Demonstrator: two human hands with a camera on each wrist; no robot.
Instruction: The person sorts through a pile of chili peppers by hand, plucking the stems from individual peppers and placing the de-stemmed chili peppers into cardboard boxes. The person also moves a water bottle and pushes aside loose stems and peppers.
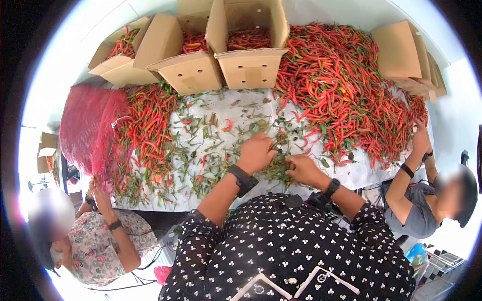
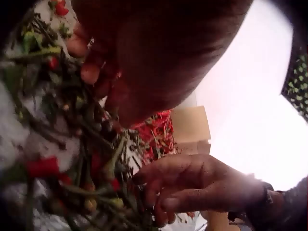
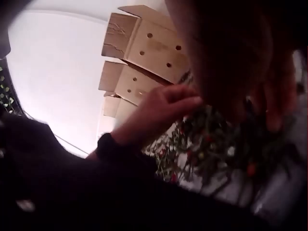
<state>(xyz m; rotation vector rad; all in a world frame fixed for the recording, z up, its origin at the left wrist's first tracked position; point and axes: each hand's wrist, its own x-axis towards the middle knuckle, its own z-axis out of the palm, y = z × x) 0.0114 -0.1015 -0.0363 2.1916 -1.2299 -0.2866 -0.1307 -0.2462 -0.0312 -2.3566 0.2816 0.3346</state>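
Green chilli stems and scraps (image 1: 273, 170) lie in a heap on the white sheet (image 1: 196, 108) close to the wearer. My left hand (image 1: 255, 153) is over the heap's left side, fingers loosely bent and touching stems; in the left wrist view this hand (image 2: 159, 57) looms at the top, above stems and a red chilli piece (image 2: 43, 167). Facing it from the right, my right hand (image 1: 307, 171) has loosely bent fingers at the stems, also seen in the left wrist view, the right hand (image 2: 197, 185). No held item is visible in either hand.
Red chillies (image 1: 331, 75) are piled at the back right, with more (image 1: 150, 120) at left beside a red mesh sack (image 1: 88, 125). Cardboard boxes (image 1: 251, 67) line the back. One person (image 1: 105, 246) works at left, another (image 1: 416, 205) at right.
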